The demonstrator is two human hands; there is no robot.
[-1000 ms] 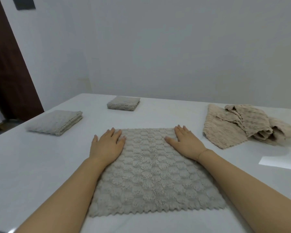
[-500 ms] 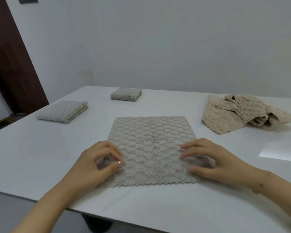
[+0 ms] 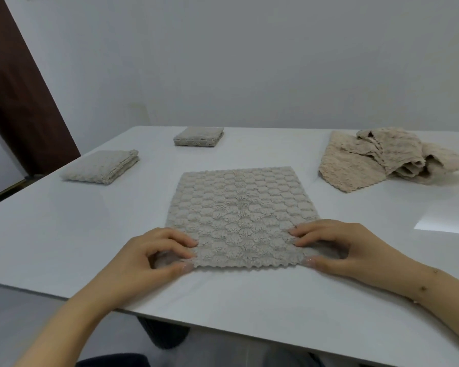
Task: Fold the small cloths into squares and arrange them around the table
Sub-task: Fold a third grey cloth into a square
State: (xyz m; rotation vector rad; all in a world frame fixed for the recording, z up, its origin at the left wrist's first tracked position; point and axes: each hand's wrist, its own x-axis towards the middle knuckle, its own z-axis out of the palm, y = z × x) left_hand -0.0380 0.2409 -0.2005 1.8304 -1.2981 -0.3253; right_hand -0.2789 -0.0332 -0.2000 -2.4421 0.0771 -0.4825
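At the near edge of the glossy white bench (image 3: 64, 234), my left hand (image 3: 146, 258) pinches the near left corner of a flat, pale grey, honeycomb-textured fleece cloth (image 3: 239, 215), thumb under the scalloped hem and curled fingers on top. My right hand (image 3: 339, 250) does the same at the near right corner, thumb along the hem and fingertips pressing down on the pile. Both forearms reach in from the bottom of the view, and the corners sit only slightly raised off the bench.

The cloth lies spread open in the middle of the bench, its far edge straight and its sides running away from me.

Further back on the left rests a folded pale grey square of the same fleece (image 3: 101, 167), its layered edge facing right. Beyond it, near the far edge, sits a second, smaller folded grey square (image 3: 198, 137). The two are well apart from each other and from the open cloth.

On the far right lies a rumpled heap of beige fleece cloths (image 3: 382, 157), unfolded and overlapping.

Behind the bench stands a plain white wall (image 3: 249, 62), with a dark brown door panel (image 3: 19, 96) at the far left.
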